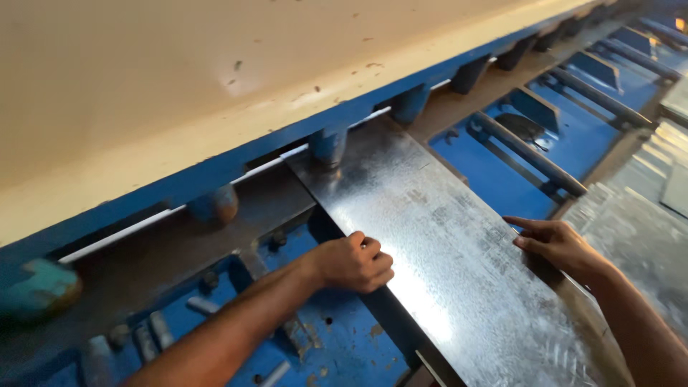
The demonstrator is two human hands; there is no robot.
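- Left hand (352,261) is curling closed, gripping the left edge of the sheet (437,265), knuckles up, forearm running in from bottom left.
- Right hand (555,242) is resting half open on the sheet's right edge, fingers flat and pointing left, pinching nothing that I can see.
- Sheet: 1 long galvanized strip, shiny, lying diagonally on the bed (502,179), far end sitting under the blue hold-down (328,145) at the blade line.
- Risk, as I judge it: both hands are sitting on raw cut edges, so a slide could cut a palm; uneven push from the 2 hands could be skewing the strip at the blade line; fingers are near enough to the clamps that creeping forward would be pinching them.
- Surface: blue steel bed with grey support bars (534,154), scuffed paint, bolts, dust.
- Above: big cream guard (215,79), chipped and spotted.
- Right: more sheets (645,208) stacking beside the bed.
- Room beyond is not showing.
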